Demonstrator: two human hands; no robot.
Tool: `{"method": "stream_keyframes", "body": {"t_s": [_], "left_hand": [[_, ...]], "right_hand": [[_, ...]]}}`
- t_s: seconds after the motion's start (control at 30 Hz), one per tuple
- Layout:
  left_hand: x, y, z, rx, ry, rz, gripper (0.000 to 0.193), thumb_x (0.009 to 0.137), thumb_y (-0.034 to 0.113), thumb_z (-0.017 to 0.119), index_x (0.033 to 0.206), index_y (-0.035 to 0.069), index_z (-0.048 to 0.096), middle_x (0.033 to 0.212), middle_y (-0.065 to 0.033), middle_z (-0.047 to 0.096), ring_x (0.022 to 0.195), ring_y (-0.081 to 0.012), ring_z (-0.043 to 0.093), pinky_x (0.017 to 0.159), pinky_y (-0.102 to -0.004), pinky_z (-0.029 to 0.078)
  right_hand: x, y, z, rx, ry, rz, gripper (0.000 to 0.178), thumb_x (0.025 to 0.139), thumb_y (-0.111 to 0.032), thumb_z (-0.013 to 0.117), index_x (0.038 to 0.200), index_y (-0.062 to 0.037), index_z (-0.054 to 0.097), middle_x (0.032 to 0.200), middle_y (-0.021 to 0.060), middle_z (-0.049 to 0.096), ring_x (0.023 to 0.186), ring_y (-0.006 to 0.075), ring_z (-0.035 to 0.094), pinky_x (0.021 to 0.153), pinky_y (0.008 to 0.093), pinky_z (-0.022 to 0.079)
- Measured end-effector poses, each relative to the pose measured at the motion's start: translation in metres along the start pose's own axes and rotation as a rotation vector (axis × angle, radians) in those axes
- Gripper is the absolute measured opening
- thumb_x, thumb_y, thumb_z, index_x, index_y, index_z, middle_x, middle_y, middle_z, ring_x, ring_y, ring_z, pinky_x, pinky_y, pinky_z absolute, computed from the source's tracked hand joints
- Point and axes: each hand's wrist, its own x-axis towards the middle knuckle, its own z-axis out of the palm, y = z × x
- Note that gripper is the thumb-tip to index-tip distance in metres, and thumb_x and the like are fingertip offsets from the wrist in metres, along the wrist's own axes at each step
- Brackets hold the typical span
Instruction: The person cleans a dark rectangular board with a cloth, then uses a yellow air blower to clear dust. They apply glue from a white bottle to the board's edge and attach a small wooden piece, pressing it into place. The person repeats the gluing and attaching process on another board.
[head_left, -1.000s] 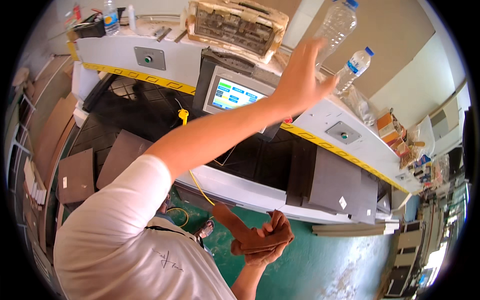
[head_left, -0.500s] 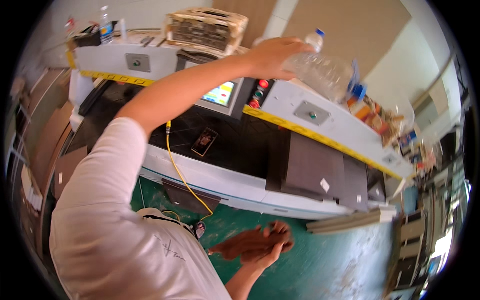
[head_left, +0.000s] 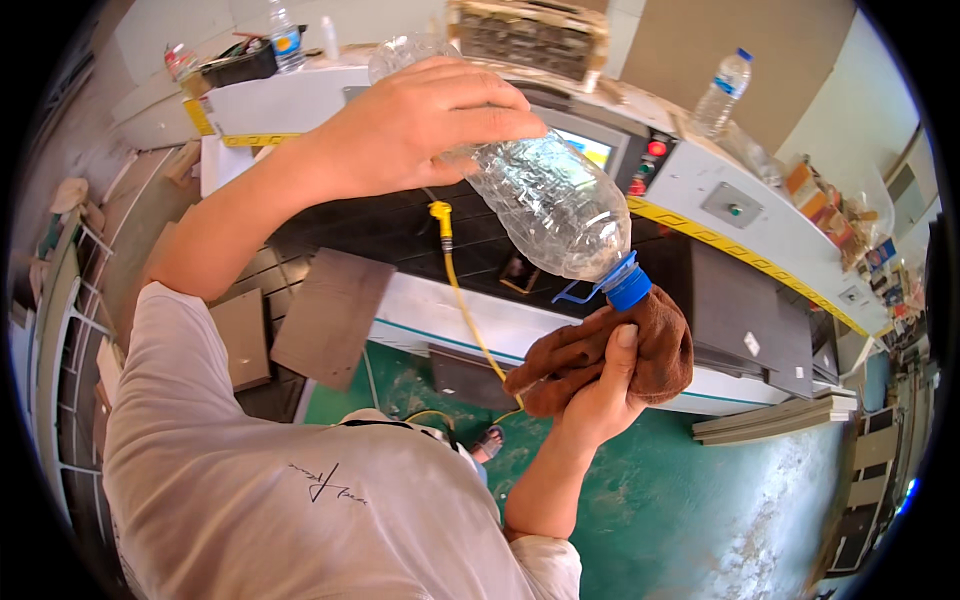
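My left hand (head_left: 410, 125) is wrapped round a large clear plastic bottle (head_left: 560, 205), tilted with its blue cap (head_left: 628, 285) down and to the right. Against that cap lies a folded brown cloth (head_left: 662, 350), held from below by my right hand (head_left: 600, 395) with the thumb on top. A blue loop handle (head_left: 580, 298) sticks out at the bottle's neck. Whether any liquid is inside the bottle, I cannot tell. The cloth hides most of my right fingers.
A machine with a yellow-striped edge (head_left: 745, 262) spans the view, its screen (head_left: 585, 148) partly hidden by the bottle. On its top stand a smaller bottle (head_left: 722, 95) and a dusty box (head_left: 530, 40). A yellow cable (head_left: 468, 310) hangs down. Grey boards (head_left: 775, 420) are stacked at right.
My left hand has brought the large bottle from the machine's top at right back towards me, cap down. My right hand has raised the cloth to the cap. The view has shifted.
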Motion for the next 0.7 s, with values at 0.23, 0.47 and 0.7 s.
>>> {"method": "stream_keyframes", "body": {"t_s": [0.23, 0.47, 0.7], "left_hand": [[-0.103, -0.047, -0.075, -0.001, -0.202, -0.017, 0.06, 0.072, 0.008, 0.081, 0.13, 0.013, 0.066, 0.126, -0.0084, 0.069, 0.116, -0.0312, 0.065, 0.099, -0.0446, 0.052], [-0.124, -0.039, -0.12, 0.022, -0.434, -0.073, 0.06, 0.069, 0.004, 0.078, 0.128, 0.01, 0.068, 0.122, -0.0095, 0.071, 0.111, -0.0323, 0.067, 0.092, -0.0435, 0.054], [-0.103, 0.011, -0.135, 0.066, -0.544, -0.008, 0.055, 0.07, 0.003, 0.076, 0.124, 0.007, 0.07, 0.124, -0.0102, 0.071, 0.108, -0.0326, 0.068, 0.092, -0.0432, 0.054]], "right_hand": [[-0.081, 0.016, 0.105, 0.265, -0.098, 0.176, 0.033, 0.102, -0.024, 0.058, 0.118, 0.0049, 0.056, 0.1, 0.0145, 0.066, 0.091, 0.0217, 0.063, 0.085, 0.0356, 0.051], [-0.129, 0.028, 0.138, 0.41, -0.042, 0.383, 0.032, 0.102, -0.021, 0.065, 0.124, 0.0011, 0.061, 0.108, 0.0134, 0.07, 0.097, 0.0199, 0.065, 0.088, 0.0331, 0.051], [-0.157, 0.03, 0.11, 0.516, -0.03, 0.47, 0.036, 0.101, -0.02, 0.067, 0.128, 0.0017, 0.058, 0.109, 0.0144, 0.071, 0.1, 0.022, 0.067, 0.09, 0.0355, 0.053]]}}
